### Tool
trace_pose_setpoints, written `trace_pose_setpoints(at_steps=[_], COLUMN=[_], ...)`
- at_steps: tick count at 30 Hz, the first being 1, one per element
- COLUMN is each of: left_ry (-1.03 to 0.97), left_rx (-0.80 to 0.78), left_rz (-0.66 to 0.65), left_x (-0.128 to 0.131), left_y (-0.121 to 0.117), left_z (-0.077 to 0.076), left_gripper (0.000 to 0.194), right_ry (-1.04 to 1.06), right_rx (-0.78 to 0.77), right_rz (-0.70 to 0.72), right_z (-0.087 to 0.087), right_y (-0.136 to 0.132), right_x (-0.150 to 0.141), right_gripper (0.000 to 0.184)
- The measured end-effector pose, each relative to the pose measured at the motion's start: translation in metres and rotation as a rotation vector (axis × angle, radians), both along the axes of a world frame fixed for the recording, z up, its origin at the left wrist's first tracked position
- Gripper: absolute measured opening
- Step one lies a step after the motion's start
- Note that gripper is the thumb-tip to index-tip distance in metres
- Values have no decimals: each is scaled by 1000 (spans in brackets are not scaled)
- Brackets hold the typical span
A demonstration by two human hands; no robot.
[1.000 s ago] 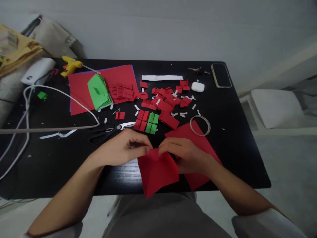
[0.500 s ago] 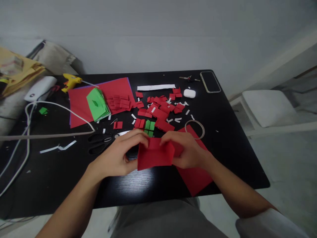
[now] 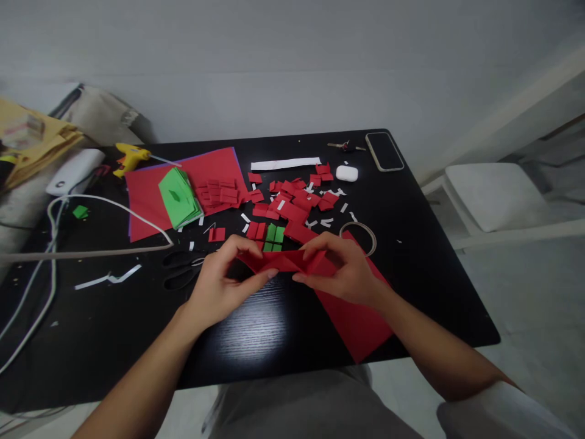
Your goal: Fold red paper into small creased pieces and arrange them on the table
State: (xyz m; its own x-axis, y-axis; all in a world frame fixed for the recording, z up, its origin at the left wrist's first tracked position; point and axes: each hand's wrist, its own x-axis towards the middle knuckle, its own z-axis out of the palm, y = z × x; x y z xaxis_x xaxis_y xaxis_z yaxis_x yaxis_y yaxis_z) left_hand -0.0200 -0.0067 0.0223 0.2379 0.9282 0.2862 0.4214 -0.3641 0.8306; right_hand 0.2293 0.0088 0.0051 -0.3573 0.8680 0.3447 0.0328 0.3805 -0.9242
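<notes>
Above the table's front part, a piece of red paper [image 3: 281,262] is pinched between both my hands, bent along creases and seen nearly edge-on. My left hand [image 3: 228,274] grips its left end, thumb below and fingers on the far side. At the other end my right hand [image 3: 340,268] holds it the same way. Under my right hand lies a larger red sheet [image 3: 354,323], with a roll of tape [image 3: 372,235] at its far corner. Just beyond the held paper are small folded green pieces [image 3: 274,235] and red ones [image 3: 256,230]. Scissors [image 3: 178,277] lie left, partly hidden by my left hand.
Folded red pieces [image 3: 292,210] and white scraps are heaped mid-table. Left stand a green paper stack [image 3: 180,198] on a red sheet [image 3: 146,216], a yellow glue gun [image 3: 130,158] and a white cable [image 3: 114,253]. A phone [image 3: 384,151], earbud case [image 3: 347,173] and keys [image 3: 346,146] lie back right.
The red paper went from hanging open toward me to being tipped up and folded narrow. Both thumbs have come to its near edge. The camera's view has shifted slightly.
</notes>
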Motion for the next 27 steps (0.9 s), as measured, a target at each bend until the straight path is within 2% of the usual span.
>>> trace_pose_setpoints(at_steps=[5,8,14,17,21,23,27], left_ry=[45,40,43,53,49,42,-52], left_rx=[97,148,107,112,125,115,77], left_rz=[-41,-68,-187,-184,-112,-45,52], left_x=[-2,-5,-14,-15,-10,-6,-1], left_y=[0,2,4,4,5,5,7], left_z=[-1,-4,-13,-13,-8,-7,-10], left_gripper=[25,26,31,28,27,29,33], right_ry=[-184,-220,-241,-245,-208,-182,-38], right_rx=[147,217,277,269,180,72,-170], right_rz=[75,101,131,129,85,13,-119], right_z=[1,1,0,3,7,7,4], right_y=[4,6,7,7,4,1,-2], right_x=[8,10,9,9,7,5,-3], right_gripper=[25,21,14,17,20,23,43])
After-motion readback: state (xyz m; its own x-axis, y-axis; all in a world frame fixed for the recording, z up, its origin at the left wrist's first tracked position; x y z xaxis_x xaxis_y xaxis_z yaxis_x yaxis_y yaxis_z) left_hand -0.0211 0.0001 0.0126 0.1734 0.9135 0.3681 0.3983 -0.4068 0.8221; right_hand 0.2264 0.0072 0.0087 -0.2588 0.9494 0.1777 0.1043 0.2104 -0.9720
